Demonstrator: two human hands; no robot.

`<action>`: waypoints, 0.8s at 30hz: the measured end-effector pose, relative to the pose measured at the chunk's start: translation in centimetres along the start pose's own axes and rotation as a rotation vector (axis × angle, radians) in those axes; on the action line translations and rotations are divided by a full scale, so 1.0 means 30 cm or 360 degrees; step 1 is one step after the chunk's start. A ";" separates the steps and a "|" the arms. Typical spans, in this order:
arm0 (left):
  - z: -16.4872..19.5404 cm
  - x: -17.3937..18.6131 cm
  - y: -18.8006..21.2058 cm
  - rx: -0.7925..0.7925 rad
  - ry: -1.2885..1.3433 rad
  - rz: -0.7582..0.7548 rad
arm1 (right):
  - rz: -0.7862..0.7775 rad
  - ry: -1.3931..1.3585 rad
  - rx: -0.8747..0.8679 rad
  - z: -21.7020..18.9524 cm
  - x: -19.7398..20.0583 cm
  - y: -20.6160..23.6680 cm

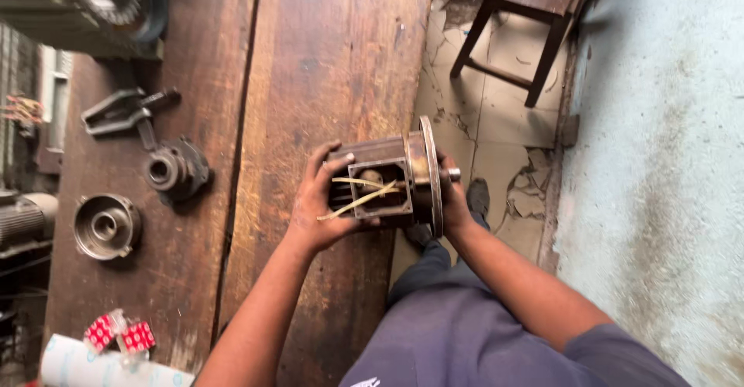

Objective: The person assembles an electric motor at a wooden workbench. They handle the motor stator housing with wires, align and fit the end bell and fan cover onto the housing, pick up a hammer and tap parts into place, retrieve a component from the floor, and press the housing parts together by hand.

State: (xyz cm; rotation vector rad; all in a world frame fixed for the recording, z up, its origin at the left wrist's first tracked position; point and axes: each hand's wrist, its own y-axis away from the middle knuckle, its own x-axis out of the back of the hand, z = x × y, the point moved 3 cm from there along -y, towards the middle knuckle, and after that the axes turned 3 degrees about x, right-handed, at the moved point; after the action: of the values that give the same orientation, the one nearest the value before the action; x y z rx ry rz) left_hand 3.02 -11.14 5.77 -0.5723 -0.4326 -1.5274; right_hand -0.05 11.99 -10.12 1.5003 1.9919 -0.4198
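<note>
Fingers (329,162) of the left hand (318,205) wrap around the finned end of a brown motor housing (387,182), clamped on it at the middle of the frame. Behind its round flange, the right hand (453,201) grips the far side. Pale wires (360,193) poke from its open box, over the wooden bench (325,61).

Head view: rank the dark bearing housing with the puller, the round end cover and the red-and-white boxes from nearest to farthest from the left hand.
From the left hand, which grips the motor body:
1. Dark bearing housing, on the bench to its left, by the puller.
2. Round end cover, further left on the bench.
3. Red-and-white boxes, at the bench's lower left corner, only slightly farther.
</note>
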 end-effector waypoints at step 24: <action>-0.013 -0.009 0.018 0.0050 0.0082 -0.0052 | -0.0315 0.0889 0.0573 -0.309 -0.245 -0.030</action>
State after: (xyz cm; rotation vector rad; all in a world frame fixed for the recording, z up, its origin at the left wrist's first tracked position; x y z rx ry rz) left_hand 3.51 -11.17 5.26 -0.5024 -0.4273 -1.5609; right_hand -2.12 11.54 1.55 1.7881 2.6256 -0.5009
